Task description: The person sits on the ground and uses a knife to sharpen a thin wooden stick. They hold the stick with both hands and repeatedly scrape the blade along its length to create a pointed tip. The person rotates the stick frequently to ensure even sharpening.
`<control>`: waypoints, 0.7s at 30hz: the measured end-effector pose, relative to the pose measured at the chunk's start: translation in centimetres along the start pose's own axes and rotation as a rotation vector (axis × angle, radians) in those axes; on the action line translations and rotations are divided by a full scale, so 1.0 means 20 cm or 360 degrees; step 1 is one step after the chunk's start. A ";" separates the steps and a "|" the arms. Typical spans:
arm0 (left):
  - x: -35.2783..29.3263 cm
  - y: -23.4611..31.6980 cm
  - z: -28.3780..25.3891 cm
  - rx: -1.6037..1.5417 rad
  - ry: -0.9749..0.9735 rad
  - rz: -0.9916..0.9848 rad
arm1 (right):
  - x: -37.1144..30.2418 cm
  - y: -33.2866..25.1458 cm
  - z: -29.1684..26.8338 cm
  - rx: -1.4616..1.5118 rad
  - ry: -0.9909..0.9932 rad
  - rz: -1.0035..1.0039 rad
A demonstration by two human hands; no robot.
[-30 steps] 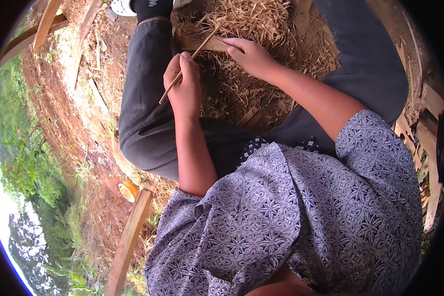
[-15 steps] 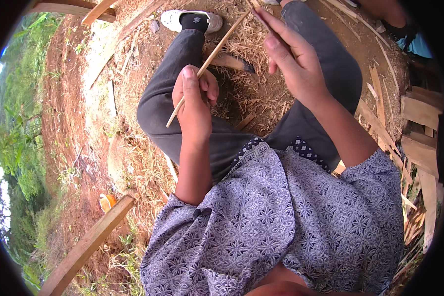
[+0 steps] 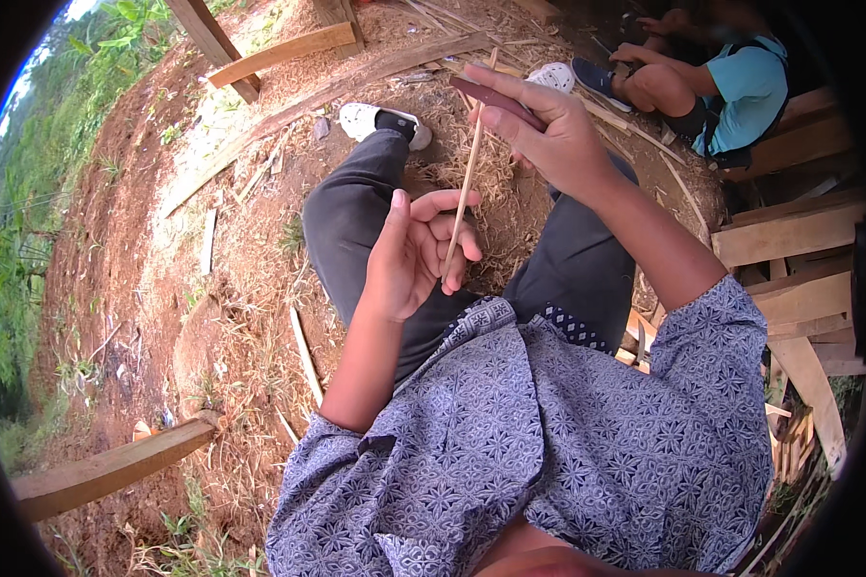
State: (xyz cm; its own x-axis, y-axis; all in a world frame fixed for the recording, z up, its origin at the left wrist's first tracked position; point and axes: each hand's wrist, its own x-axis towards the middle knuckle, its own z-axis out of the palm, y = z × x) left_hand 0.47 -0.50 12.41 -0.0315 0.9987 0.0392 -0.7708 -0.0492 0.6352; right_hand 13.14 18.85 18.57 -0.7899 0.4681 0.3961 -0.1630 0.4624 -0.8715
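Observation:
A thin, pale wooden stick [image 3: 470,173] slants across the fingers of my left hand [image 3: 416,245]. The thumb there is lifted away, and the fingers are loosely bent behind the stick's lower part. My right hand [image 3: 560,130] grips a flat, dark reddish-brown piece [image 3: 498,102] between thumb and fingers; its exact kind is unclear. The stick's upper part runs up alongside this piece and my right fingertips, its tip showing above them. Whether the right fingers also pinch the stick is hidden. Both hands are above my lap, between my bent knees.
Shavings [image 3: 496,245] cover the ground between my legs. A long plank [image 3: 327,101] lies beyond my left shoe [image 3: 361,122]. Wooden beams [image 3: 125,471] stand out at left. At far right sits another person in a turquoise shirt [image 3: 751,91], above stacked boards [image 3: 789,236].
My left thumb has lifted off the stick, and that hand has turned palm up and moved right and lower. The stick now stands steeper. The view has shifted, showing more of the other person.

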 end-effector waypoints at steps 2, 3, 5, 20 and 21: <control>0.01 -0.01 0.02 0.0214 0.0064 0.0045 | 0.03 -0.03 -0.02 -0.0162 -0.0074 -0.0057; 0.01 -0.02 0.02 0.0373 0.0061 0.0110 | 0.03 -0.04 -0.03 -0.0246 -0.0106 -0.0082; 0.03 -0.05 0.05 0.0537 0.0129 0.0203 | 0.05 -0.03 -0.07 -0.0430 -0.0164 -0.0171; 0.25 0.11 0.26 0.0898 0.0383 0.0324 | 0.13 0.00 -0.27 -0.0853 -0.0364 -0.0461; 0.26 0.14 0.27 0.0909 0.0376 0.0340 | 0.12 -0.02 -0.23 -0.0817 -0.0398 -0.0515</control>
State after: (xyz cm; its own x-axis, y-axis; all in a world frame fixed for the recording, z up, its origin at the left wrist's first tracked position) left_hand 1.59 4.58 18.64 -0.3359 0.9384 0.0806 -0.2746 -0.1794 0.9447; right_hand 13.99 23.20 21.23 -0.8719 0.0846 0.4822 -0.1613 0.8803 -0.4462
